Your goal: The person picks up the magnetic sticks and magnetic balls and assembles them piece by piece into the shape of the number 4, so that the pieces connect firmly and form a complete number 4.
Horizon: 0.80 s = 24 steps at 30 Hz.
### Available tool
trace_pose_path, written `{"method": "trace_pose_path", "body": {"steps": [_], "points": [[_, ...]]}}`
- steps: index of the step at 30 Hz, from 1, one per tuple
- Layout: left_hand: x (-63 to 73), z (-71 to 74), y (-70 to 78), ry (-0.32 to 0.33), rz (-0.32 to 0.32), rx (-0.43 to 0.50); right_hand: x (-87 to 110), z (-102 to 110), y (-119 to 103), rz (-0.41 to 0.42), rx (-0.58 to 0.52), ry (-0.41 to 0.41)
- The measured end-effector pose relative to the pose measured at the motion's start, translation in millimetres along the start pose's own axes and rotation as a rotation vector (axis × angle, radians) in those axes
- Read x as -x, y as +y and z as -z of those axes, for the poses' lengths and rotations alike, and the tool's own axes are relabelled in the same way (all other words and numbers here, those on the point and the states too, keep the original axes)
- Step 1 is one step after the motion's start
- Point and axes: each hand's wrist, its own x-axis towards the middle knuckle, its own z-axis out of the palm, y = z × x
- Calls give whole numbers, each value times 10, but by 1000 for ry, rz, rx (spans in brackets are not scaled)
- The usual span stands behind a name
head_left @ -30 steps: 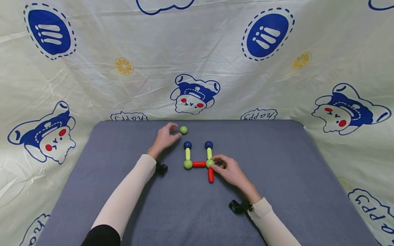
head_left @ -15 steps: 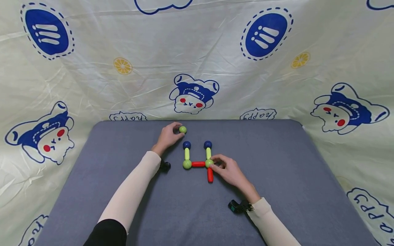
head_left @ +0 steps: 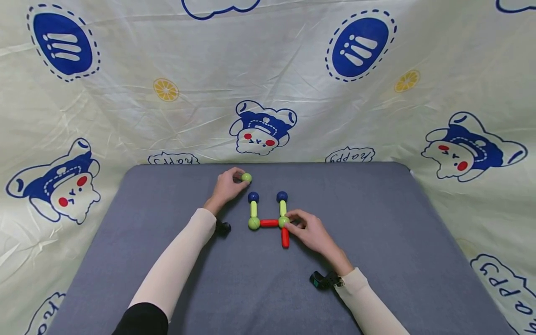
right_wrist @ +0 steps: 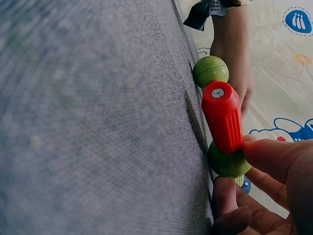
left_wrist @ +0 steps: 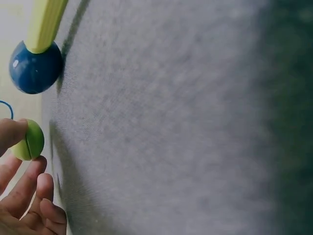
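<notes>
Near the far edge of the table, my left hand (head_left: 228, 187) pinches a loose green ball (head_left: 246, 177) between thumb and fingers; the left wrist view shows a seam around this ball. My right hand (head_left: 310, 229) holds the green ball (head_left: 284, 221) at the right corner of a stick-and-ball shape. From that corner a red rod (head_left: 285, 238) points toward me, its metal-tipped end showing in the right wrist view. Another red rod (head_left: 269, 223) runs left to a second corner ball (head_left: 254, 223). Two yellow-green rods lead away from the corners to blue balls (head_left: 253, 197).
The blue-grey cloth table (head_left: 356, 200) ends at a straight far edge. Behind it hangs a pale printed curtain (head_left: 201, 121). A black camera strap sits on each wrist, the right one (head_left: 324, 280) close above the cloth.
My left hand has closed its thumb and fingers on the loose green ball and shifted it slightly left. My right hand stays on the corner ball.
</notes>
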Motion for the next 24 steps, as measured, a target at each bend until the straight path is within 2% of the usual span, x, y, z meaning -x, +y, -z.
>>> {"method": "trace_pose_path", "body": {"steps": [5,11,18,24], "points": [[100,45,-14,26,-8,96,3,-1,-10,-2,1,0],[252,126,14,51,-39,162,4,6,-10,29,3,10],[455,178,70,67,-82,209,2,-2,7,65,-2,16],[611,124,119,74,-109,216,3,-13,5,49,4,16]]}}
